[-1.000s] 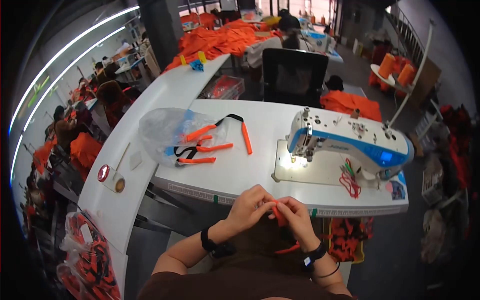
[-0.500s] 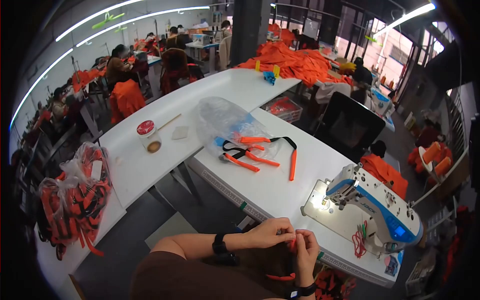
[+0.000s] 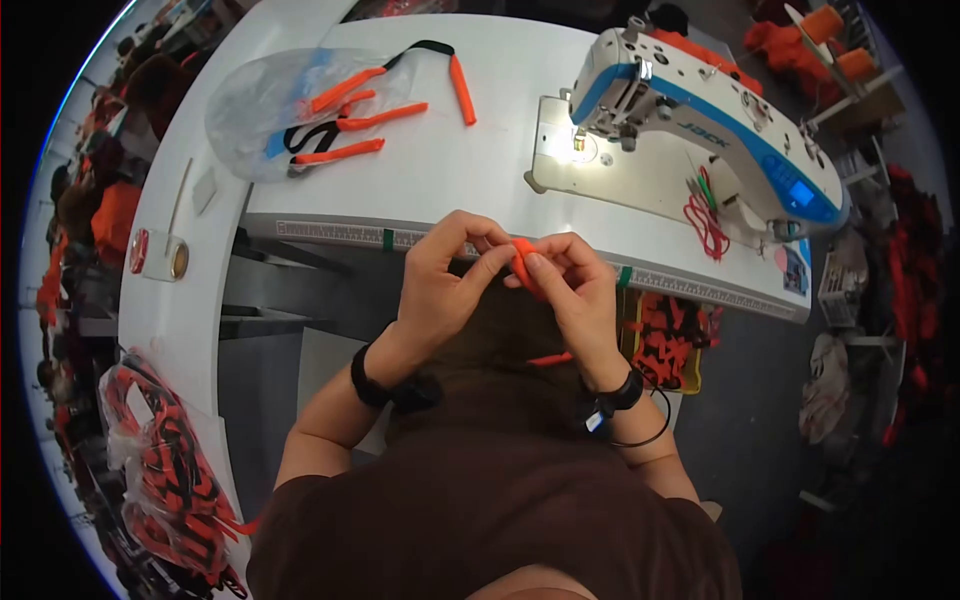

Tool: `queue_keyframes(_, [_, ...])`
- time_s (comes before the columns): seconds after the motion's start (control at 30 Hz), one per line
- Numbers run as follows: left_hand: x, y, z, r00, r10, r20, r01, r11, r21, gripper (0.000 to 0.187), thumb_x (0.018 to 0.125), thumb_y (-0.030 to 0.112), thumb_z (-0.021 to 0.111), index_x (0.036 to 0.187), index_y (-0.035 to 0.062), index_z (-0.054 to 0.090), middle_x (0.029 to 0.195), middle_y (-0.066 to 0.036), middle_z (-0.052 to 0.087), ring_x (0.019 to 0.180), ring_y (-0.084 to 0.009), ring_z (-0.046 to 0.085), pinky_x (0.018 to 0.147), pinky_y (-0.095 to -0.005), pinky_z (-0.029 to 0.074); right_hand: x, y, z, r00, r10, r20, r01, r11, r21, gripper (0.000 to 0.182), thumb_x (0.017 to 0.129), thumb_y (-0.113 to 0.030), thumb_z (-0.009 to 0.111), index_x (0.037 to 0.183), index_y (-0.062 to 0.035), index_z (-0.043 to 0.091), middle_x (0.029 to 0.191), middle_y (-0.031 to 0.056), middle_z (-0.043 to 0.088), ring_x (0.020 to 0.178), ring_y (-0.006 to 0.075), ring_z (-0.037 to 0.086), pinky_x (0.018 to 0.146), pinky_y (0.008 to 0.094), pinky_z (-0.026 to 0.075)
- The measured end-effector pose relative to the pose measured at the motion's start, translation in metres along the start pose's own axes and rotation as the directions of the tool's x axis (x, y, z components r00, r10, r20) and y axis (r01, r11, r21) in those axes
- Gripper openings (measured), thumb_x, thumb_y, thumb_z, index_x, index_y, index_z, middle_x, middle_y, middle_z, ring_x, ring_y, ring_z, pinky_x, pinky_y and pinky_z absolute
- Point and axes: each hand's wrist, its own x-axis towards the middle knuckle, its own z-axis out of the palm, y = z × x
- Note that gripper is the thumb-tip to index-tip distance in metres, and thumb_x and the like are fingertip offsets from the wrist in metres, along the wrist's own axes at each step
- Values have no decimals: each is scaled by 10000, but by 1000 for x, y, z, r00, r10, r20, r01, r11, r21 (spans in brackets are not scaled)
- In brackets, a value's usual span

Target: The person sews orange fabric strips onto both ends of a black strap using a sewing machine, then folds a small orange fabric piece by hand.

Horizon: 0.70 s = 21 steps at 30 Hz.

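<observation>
Both hands meet above my lap, just off the table's front edge. An orange fabric strap (image 3: 524, 262) is bunched between them. My left hand (image 3: 447, 275) pinches its left side with thumb and fingertips. My right hand (image 3: 577, 297) is closed on the other side, its thumb pressed on the orange fabric. Part of the strap is hidden by the fingers, and another orange end (image 3: 550, 358) shows below, by my lap. Past my hands, a lit sewing machine (image 3: 700, 130) stands on the white table (image 3: 480, 180).
Orange-and-black straps (image 3: 385, 117) lie by a clear plastic bag (image 3: 250, 115). Red-handled thread snips (image 3: 708, 222) rest near the machine. On the left table are a jar (image 3: 160, 255) and a bag of straps (image 3: 170, 470). A yellow-edged bin (image 3: 668, 345) of orange pieces stands below.
My view has tilted down toward my lap. Both hands still hold the orange strap, which now shows more plainly between my fingertips.
</observation>
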Motion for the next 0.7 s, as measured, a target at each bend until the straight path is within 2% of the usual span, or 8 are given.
queue_keyframes(0.07, [0,-5,0,998,63,-18,-62,998,9,134,962,50,809,1085,34,757,977,-45,750,857,-125,644,799,-284,524,1,0,1,1000,-23,18,23,1000,-8,134,1095,-54,663,1173,54,667,1078,102,770,979,124,745,887,316,658])
queue_keyframes(0.23, [6,-4,-4,998,63,10,-63,998,-19,148,940,48,824,1081,37,780,981,-43,755,868,-126,632,808,-284,524,4,2,2,999,-42,4,42,999,-25,130,1091,-57,671,1168,48,671,1056,88,773,956,113,747,881,288,643])
queue_keyframes(0.4, [8,-3,-8,999,13,43,-11,999,-45,185,908,62,853,1079,43,787,987,-41,763,867,-125,625,818,-279,520,4,5,2,995,-89,-32,80,973,-214,116,1087,-63,685,1156,31,685,1021,67,781,908,92,750,834,224,597])
queue_keyframes(0.5, [9,-2,-10,996,18,82,-19,1000,15,186,935,73,839,1110,52,780,1017,-26,765,886,-109,638,833,-272,519,4,1,5,990,-136,-36,126,969,-214,126,1091,-83,681,1143,32,689,1033,88,781,869,102,753,777,230,605])
queue_keyframes(0.53, [7,-6,-9,988,-112,101,122,988,-96,196,958,80,824,1144,52,767,1037,-18,764,914,-98,653,843,-270,521,5,-2,3,990,-137,-37,125,968,-215,126,1091,-83,681,1143,32,689,1033,88,781,869,103,753,777,230,605])
queue_keyframes(0.57, [6,-8,-8,962,-238,136,262,944,-202,205,982,87,808,1177,52,755,1057,-9,764,942,-87,668,853,-269,523,6,-6,1,1000,-10,-15,9,998,-57,138,1097,-96,673,1150,30,688,1027,92,777,835,110,749,737,236,604])
queue_keyframes(0.6, [6,-8,-8,961,-238,139,263,943,-203,205,982,87,808,1177,52,755,1057,-9,764,942,-87,668,853,-269,523,7,-8,-1,993,112,26,-114,988,99,150,1103,-109,665,1158,29,688,1020,96,772,801,117,745,697,241,604])
queue_keyframes(0.7, [6,-8,-7,933,-257,253,338,869,-361,224,1025,95,771,1235,35,722,1091,-13,758,996,-75,692,862,-259,532,11,-5,-6,979,192,63,-201,965,170,150,1118,-120,635,1182,14,659,968,79,740,730,140,720,638,260,611])
